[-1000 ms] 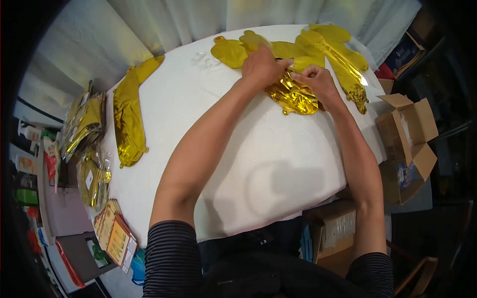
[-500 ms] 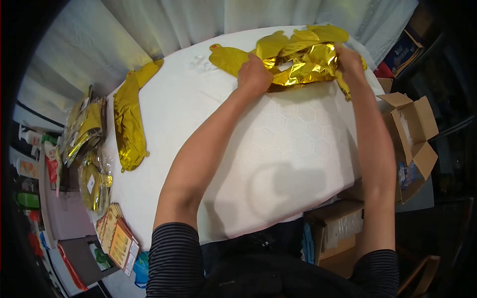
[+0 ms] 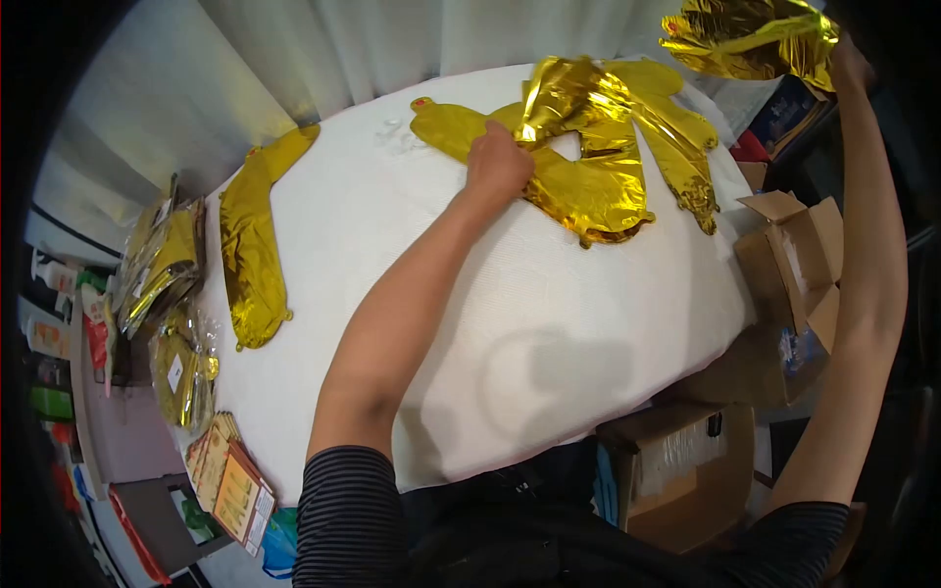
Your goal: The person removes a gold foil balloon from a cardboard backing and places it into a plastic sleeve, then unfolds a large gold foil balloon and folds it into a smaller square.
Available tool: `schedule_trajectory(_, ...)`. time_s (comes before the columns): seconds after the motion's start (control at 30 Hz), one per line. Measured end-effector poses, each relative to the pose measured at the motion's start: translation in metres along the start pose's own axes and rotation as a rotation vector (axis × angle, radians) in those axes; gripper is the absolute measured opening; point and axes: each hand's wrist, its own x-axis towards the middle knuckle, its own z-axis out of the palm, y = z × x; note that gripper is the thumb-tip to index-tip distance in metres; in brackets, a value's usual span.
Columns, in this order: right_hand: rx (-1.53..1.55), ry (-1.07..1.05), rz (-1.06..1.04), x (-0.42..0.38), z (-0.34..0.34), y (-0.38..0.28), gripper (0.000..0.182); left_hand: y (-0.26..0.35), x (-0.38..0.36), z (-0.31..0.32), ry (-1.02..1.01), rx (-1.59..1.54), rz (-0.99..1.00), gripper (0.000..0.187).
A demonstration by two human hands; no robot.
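Note:
Several flat gold foil balloons lie toward the far right of the white-covered table. My left hand is closed on the edge of one gold foil balloon, which has a hole in its middle and a part standing up. Out beyond the table's right side, my right hand is closed on another crumpled gold foil balloon, held up in the air. Left of my left hand, a foil piece with a red mark sticks out. A further foil balloon lies alone on the table's left side.
Packets of folded gold foil and a clear-bagged one sit along the left edge, with printed cards nearer me. Open cardboard boxes stand at the right and below the table's edge. A pale curtain hangs behind.
My right hand has swung up and right, carrying one foil balloon off the pile. The balloon at my left hand has spread toward me. My left hand has stayed nearly in place.

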Motion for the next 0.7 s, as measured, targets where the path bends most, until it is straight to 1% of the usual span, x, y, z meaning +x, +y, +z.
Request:
schedule_trajectory(0.07, -0.106, -0.023, -0.133, 0.005, -0.01, -0.026, 0.028, 0.018, -0.007, -0.021, -0.188, -0.314, -0.218, 0.048)
schedule_trajectory(0.1, -0.175, -0.051, -0.195, 0.003, -0.015, -0.038, 0.028, 0.014, 0.0, -0.02, -0.194, -0.318, -0.208, 0.048)
schedule_trajectory(0.17, -0.38, -0.174, -0.32, -0.009, -0.023, -0.062, 0.028, -0.004, 0.02, -0.01, -0.164, -0.127, -0.085, 0.059)
schedule_trajectory(0.2, -0.675, -0.308, -0.438, -0.009, -0.021, -0.08, 0.029, -0.012, 0.022, -0.005, -0.088, -0.071, -0.026, 0.07)
schedule_trajectory(0.23, -0.939, -0.422, -0.599, -0.005, -0.019, -0.093, 0.037, -0.002, 0.015, -0.016, -0.087, -0.069, -0.02, 0.07)
schedule_trajectory(0.27, -1.5, -0.677, -0.866, -0.006, -0.017, -0.101, 0.064, 0.007, 0.006, -0.026, -0.076, -0.067, -0.075, 0.077)
schedule_trajectory(0.3, -1.269, -0.621, -0.983, -0.011, -0.014, -0.102, 0.044, 0.015, -0.005, -0.035, -0.063, -0.064, -0.129, 0.083)
schedule_trajectory(0.33, -1.035, -0.56, -1.087, -0.02, -0.01, -0.101, 0.047, 0.015, -0.011, -0.039, -0.061, -0.062, -0.124, 0.083)
schedule_trajectory(0.37, -1.034, -0.555, -1.085, -0.056, -0.016, -0.129, 0.047, 0.013, -0.016, -0.044, -0.092, 0.024, -0.014, 0.085)
schedule_trajectory(0.43, -0.748, -0.439, -0.944, -0.134, -0.034, -0.188, 0.032, 0.021, -0.04, -0.056, -0.116, 0.12, 0.098, 0.09)
schedule_trajectory(0.47, -0.58, -0.56, -0.948, -0.148, -0.035, -0.189, 0.029, 0.036, -0.063, -0.065, -0.417, -0.297, -0.025, 0.092)
schedule_trajectory(0.5, -0.588, -0.603, -0.96, -0.179, -0.044, -0.212, 0.028, 0.047, -0.086, -0.068, -0.705, -0.721, -0.154, 0.095)
schedule_trajectory(0.57, -0.371, -0.749, -0.996, -0.218, -0.057, -0.23, 0.026, 0.064, -0.12, -0.049, -0.518, -0.551, -0.033, 0.091)
schedule_trajectory(0.63, -0.01, -0.944, -1.033, -0.247, -0.069, -0.236, 0.024, 0.074, -0.141, -0.045, 0.13, -0.166, 0.548, 0.091)
schedule_trajectory(0.67, 0.034, -1.021, -1.004, -0.259, -0.074, -0.238, 0.023, 0.079, -0.141, -0.048, 0.139, -0.162, 0.537, 0.091)
schedule_trajectory(0.7, -0.554, -1.101, -0.978, -0.275, -0.09, -0.255, 0.031, 0.09, -0.136, -0.057, 0.326, -0.283, 0.592, 0.089)
